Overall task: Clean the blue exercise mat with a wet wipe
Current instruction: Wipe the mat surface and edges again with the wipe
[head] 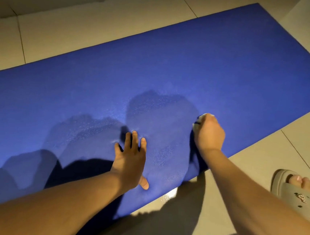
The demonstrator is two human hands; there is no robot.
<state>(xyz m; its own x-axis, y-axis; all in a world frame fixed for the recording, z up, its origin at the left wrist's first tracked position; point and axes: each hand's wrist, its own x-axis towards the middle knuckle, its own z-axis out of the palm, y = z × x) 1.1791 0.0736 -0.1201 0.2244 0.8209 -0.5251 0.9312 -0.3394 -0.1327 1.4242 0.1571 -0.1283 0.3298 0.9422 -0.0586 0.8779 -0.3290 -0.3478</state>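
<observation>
While the left hand lies flat, fingers spread, pinning the mat by its near edge, the right hand fists a wadded wipe against the mat further right along that edge. Soft and limp, the wipe likely works best bunched; the thin mat may creep on the smooth tiles unless held down. Pale tiles surround it, a slippered foot beside the near edge.
</observation>
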